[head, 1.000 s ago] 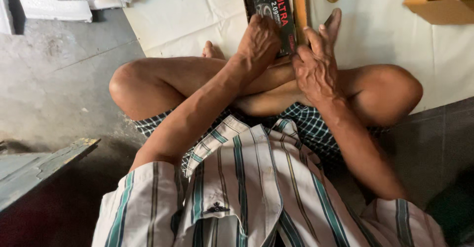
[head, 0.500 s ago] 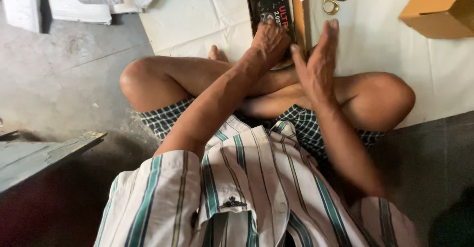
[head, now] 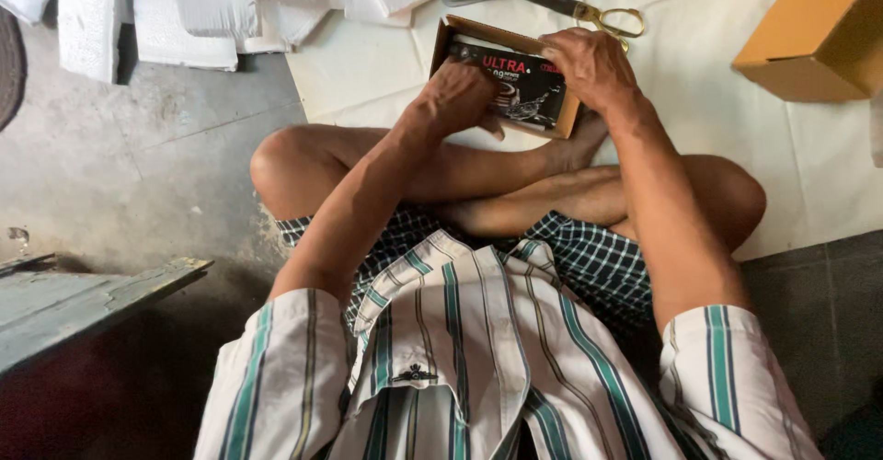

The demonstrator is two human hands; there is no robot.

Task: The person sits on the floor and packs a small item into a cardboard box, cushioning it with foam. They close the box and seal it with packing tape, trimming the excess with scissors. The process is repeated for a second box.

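I sit cross-legged on the floor with a small brown cardboard box in front of my feet. Inside it lies a black printed package. My left hand grips the near left side of the box and package. My right hand holds the right end of the box, fingers curled over its edge. Both hands touch the box at once.
Gold-handled scissors lie just beyond the box on a white sheet. A larger cardboard box stands at the right. White foam pieces lie at the top left on the concrete floor. A wooden board lies at the left.
The view has shifted and drawn closer. My hands moved from lying flat over the package onto the box's two ends, and the whole box now shows.
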